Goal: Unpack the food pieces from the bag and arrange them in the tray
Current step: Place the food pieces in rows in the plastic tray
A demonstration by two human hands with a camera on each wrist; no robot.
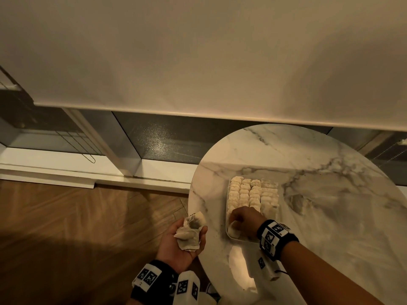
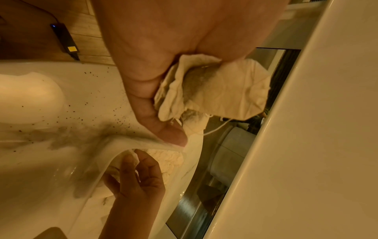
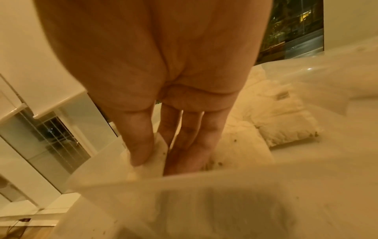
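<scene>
Marble table | left hand grip cupping pouches | right hand grip pinching pouch in tray

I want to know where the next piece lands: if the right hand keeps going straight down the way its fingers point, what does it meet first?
Probably the tray floor at its near left corner: the right hand already pinches a pouch there. Depth is unclear.

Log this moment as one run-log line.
left hand: holds small paper sachets | right hand: pinches sachet in white rectangular tray
</scene>
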